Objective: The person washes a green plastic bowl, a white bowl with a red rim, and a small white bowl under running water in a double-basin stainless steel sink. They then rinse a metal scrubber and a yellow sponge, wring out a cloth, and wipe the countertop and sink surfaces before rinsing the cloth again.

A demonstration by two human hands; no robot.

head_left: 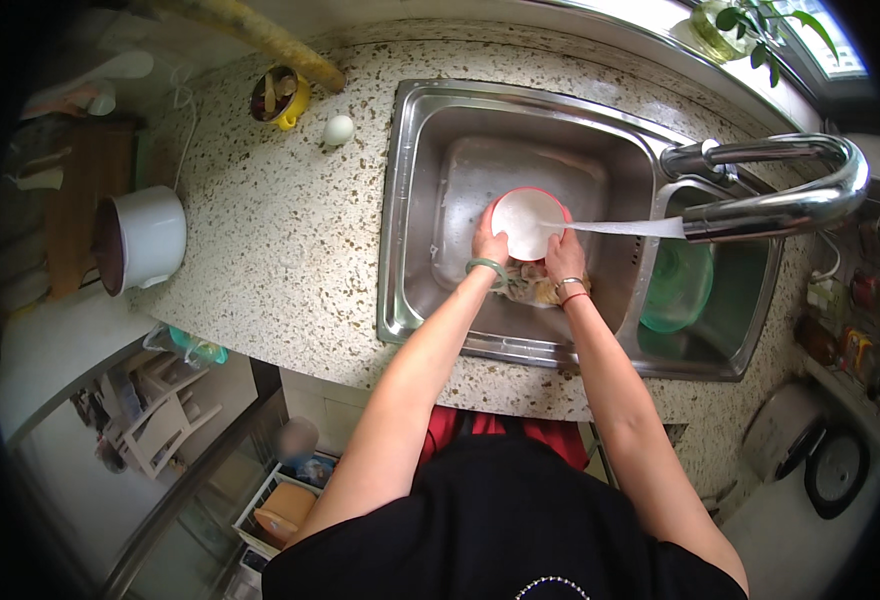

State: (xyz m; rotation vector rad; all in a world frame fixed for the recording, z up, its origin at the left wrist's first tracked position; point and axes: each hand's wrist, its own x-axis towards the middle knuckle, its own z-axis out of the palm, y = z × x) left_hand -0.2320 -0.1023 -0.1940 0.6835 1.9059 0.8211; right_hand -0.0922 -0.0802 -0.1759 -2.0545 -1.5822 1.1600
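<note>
Between both hands is a bowl (528,226), white inside with a red rim, tilted over the large basin of the steel sink (520,130). My left hand (487,240) grips its left side, thumb over the rim; a green bangle circles that wrist. On the right side my right hand (565,258) is closed on the rim too, with a watch and a red cord at the wrist. Water from the chrome faucet (760,220) streams leftward in the picture into the bowl. Below the bowl, food scraps (532,288) lie in the basin, partly hidden by my hands.
A green bowl (676,285) sits in the smaller basin. On the speckled counter (280,250) are an egg (338,130), a yellow mug (282,97) and a white pot (145,240). Bottles (855,350) and dark lids (835,470) stand at right. A potted plant (725,30) is by the window.
</note>
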